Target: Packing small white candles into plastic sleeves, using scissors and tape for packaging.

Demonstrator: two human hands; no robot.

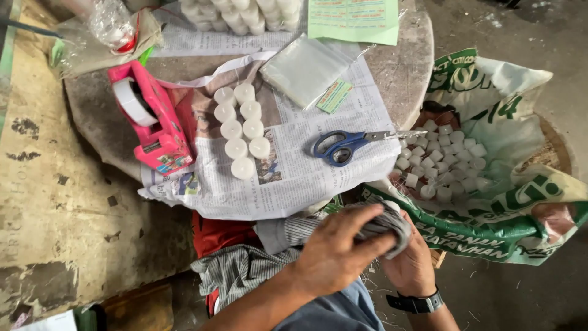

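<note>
Both hands, left [334, 251] and right [411, 265], clench a striped cloth [392, 224], fingers wrapped around it, perhaps covering something.

Looks like a small informal packing workshop, likely run at home or in a backyard shed rather than a factory. Shown by a round stone-like table [407, 73] at upper centre spread with newspaper [294, 178], two rows of small white tealight candles [242, 132] laid out on it, more stacked at the top edge [239, 13], beside a pink tape dispenser [150, 119], blue-handled scissors [349, 144] and a pile of clear plastic bags [303, 70]. Also told by a printed green and white sack [490, 227] at right filled with loose candles [444, 162], and rough stained concrete flooring [55, 202] at left.
</note>
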